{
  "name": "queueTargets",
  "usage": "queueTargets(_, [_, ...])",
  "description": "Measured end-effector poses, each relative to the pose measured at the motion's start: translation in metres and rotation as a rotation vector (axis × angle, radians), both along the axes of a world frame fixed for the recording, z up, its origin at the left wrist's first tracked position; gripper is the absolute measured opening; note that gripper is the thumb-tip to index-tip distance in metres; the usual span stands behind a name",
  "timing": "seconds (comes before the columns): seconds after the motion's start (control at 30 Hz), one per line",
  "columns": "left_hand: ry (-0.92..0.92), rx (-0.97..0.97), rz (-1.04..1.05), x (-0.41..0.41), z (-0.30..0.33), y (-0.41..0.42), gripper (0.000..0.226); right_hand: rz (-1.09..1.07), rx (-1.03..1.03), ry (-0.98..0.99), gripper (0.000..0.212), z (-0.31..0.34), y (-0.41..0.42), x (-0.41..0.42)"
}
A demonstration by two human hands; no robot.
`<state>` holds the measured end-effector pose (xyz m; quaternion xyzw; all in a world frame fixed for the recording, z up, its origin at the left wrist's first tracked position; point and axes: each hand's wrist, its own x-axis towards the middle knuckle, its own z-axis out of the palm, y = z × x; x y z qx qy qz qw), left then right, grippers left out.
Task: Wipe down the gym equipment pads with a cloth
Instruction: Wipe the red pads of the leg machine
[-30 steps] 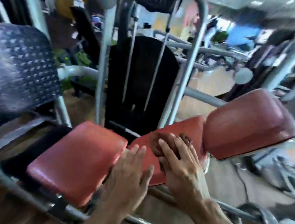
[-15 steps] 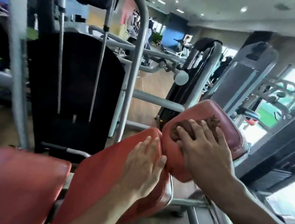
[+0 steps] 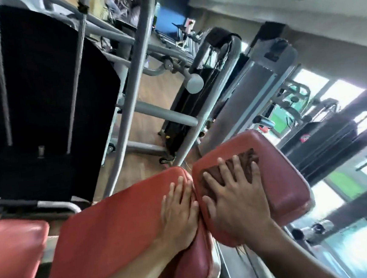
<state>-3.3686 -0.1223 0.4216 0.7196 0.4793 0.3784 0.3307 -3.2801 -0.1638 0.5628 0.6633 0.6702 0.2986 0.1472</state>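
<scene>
On the right pad (image 3: 276, 175), at two o'clock from your flat, empty left hand (image 3: 179, 208), keep your right hand (image 3: 234, 198) spread flat over the cloth (image 3: 244, 162), pressing evenly and sweeping out to every edge.

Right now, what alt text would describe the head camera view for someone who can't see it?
A person's right hand presses a brown cloth flat on a red gym pad, while the left hand rests on the neighbouring red pad. Grey machine frames stand behind.
</scene>
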Motion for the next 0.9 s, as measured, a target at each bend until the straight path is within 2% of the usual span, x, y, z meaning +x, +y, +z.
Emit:
queueTargets(0.17, [-0.001,0.013,-0.006,-0.003,-0.01,0.004,0.065,-0.097,0.019,0.021,0.054,-0.011,0.023,-0.009])
queueTargets(0.3, [-0.002,0.002,-0.016,-0.002,-0.01,0.001,0.067,-0.046,-0.066,-0.018,0.049,-0.024,0.001,-0.012])
queueTargets(0.5, [-0.015,0.014,-0.032,-0.002,-0.01,0.007,0.066,-0.197,-0.001,-0.056,0.054,-0.004,0.07,-0.012])
queueTargets(0.63, [-0.015,0.007,-0.033,-0.004,-0.011,0.005,0.065,-0.129,-0.157,-0.093,0.053,-0.022,0.05,-0.015])
queueTargets(0.8, [-0.034,0.006,-0.03,-0.003,-0.01,0.006,0.068,-0.198,-0.026,-0.048,0.056,-0.003,0.075,-0.013])
queueTargets(0.9, [-0.035,0.011,-0.025,-0.004,-0.01,0.005,0.067,-0.164,-0.067,-0.084,0.055,-0.018,0.055,-0.019])
